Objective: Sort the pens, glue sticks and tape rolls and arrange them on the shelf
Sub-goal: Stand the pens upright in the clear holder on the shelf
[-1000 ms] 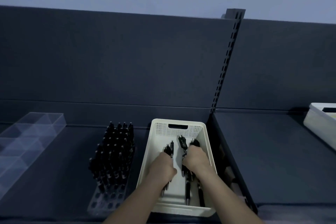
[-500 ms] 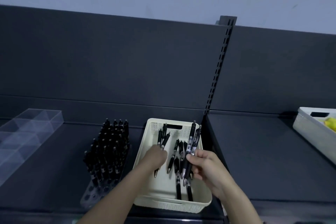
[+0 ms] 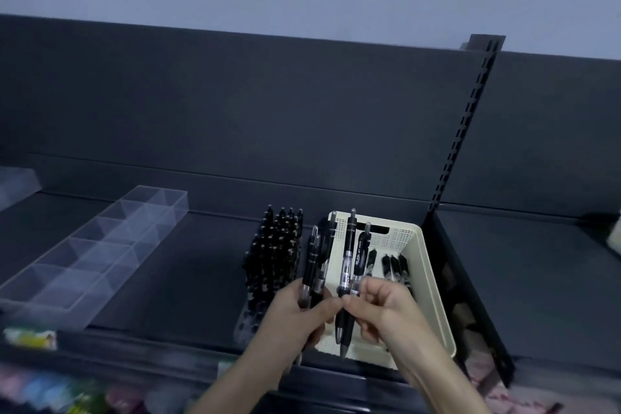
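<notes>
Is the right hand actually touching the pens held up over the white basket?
Touching. The head view shows the right hand pinching the pens between thumb and fingertips, their barrels passing through its grip above the basket.

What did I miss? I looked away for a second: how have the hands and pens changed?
Both hands rose out of the white basket: the left hand now grips one bunch of pens, the right hand another bunch, upright, side by side. Basket, pen rack and clear tray stayed put.
</notes>
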A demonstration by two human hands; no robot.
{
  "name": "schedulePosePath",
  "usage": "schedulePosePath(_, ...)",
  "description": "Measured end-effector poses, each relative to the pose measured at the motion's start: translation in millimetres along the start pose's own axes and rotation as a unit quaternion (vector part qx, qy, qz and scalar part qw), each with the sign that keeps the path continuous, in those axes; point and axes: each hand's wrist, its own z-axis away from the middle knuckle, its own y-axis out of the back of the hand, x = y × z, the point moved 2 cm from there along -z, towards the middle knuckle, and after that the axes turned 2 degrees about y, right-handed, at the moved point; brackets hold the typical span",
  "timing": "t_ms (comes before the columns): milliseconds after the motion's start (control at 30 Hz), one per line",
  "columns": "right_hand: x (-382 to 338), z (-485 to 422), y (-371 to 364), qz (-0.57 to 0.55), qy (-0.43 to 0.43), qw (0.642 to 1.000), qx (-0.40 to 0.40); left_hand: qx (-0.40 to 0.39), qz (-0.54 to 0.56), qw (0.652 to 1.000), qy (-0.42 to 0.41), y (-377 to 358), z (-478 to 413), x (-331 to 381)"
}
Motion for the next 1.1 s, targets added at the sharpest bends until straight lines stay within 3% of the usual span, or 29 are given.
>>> schedulePosePath(233, 13, -2, -92, -0.009, -0.029, 1.000, 0.009, 0.001, -0.024, 0.999, 0.026, 85, 22, -10)
schedulePosePath(333, 22, -3, -118, 0.009, -0.020, 0.998, 0.066, 0.006, -0.036, 0.998, 0.044, 127, 25, -17)
schedulePosePath(433, 32, -13, -123, 0.105, 0.008, 0.982, 0.158, 0.021, -0.061, 0.997, 0.049, 162, 24, -26)
schedulePosePath(600, 35, -27, -123, 0.286, 0.074, 0.921, 0.255, 0.025, -0.085, 0.996, 0.030, 184, 25, -35)
schedulePosePath(833, 47, -48, -129, 0.407, 0.086, 0.874, 0.252, 0.026, -0.070, 0.997, 0.012, 183, 26, -41)
schedulePosePath(1100, 62, -56, -135, 0.501, 0.022, 0.842, 0.197, 0.032, -0.064, 0.997, 0.010, 175, 17, -43)
